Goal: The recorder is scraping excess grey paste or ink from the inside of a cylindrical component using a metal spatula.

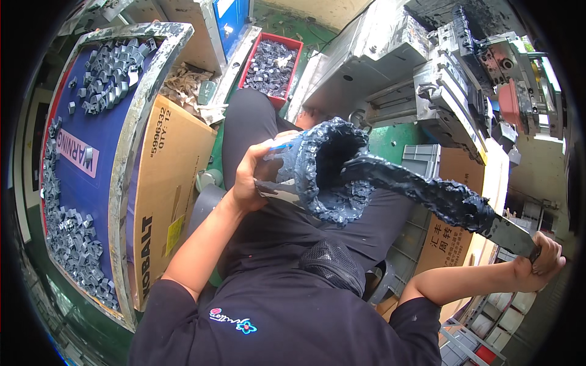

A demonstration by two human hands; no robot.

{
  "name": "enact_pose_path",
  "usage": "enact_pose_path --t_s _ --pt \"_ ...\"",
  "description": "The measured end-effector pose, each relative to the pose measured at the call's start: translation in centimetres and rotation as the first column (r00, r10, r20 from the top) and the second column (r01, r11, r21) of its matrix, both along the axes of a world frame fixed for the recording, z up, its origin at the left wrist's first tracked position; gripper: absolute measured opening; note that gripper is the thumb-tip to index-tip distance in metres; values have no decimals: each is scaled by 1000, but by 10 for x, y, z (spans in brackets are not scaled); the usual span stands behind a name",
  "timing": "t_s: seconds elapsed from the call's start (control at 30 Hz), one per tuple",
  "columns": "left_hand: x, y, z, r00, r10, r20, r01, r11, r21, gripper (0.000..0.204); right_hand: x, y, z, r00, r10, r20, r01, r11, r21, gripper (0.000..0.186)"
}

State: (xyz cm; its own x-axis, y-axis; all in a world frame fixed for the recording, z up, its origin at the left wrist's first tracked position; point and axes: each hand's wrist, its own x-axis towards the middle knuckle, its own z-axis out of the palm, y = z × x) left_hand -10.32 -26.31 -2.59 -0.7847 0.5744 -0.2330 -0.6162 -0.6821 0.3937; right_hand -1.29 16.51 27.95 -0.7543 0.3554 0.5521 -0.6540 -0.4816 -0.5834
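Observation:
My left hand (247, 177) is wrapped round a can (285, 161) tilted on its side above my lap, its mouth facing right. Thick dark blue-black paste (314, 198) crusts its rim and coats the inside. In my right hand (542, 263), out at the far right, is the handle end of a long flat spatula (421, 190). The same paste covers most of its blade, with bare metal showing only near my fingers. The blade's tip reaches into the can's mouth and is hidden there.
At the left, a framed blue board (91, 177) bears many small grey parts, beside a cardboard box (168, 192). A red bin (271, 64) of similar parts stands ahead. A paste-stained metal machine (372, 61) fills the upper right. Another carton (455, 244) and grey crates (421, 160) stand below it.

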Motion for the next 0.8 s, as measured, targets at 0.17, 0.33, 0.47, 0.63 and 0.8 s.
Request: enact_pose_path --t_s 0.17,0.33,0.47,0.63,0.8 --pt "-1 4 -2 1000 -17 -25 18 998 66 59 -22 -24 -15 991 125 45 -119 985 -122 40" --pt "-1 5 -1 997 -8 -83 12 999 46 59 -28 -22 -19 987 -12 163 19 999 -39 41" --pt "-3 3 5 993 -25 -116 21 999 -30 61 -22 -9 -8 978 -62 199 42 994 102 42" --pt "-1 5 -1 984 16 -175 -26 998 -57 61 -22 -2 -5 967 -136 217 100 980 170 44" --pt "-2 2 1 971 -47 -234 7 985 -171 61 -18 11 -3 971 -53 233 9 983 186 45"
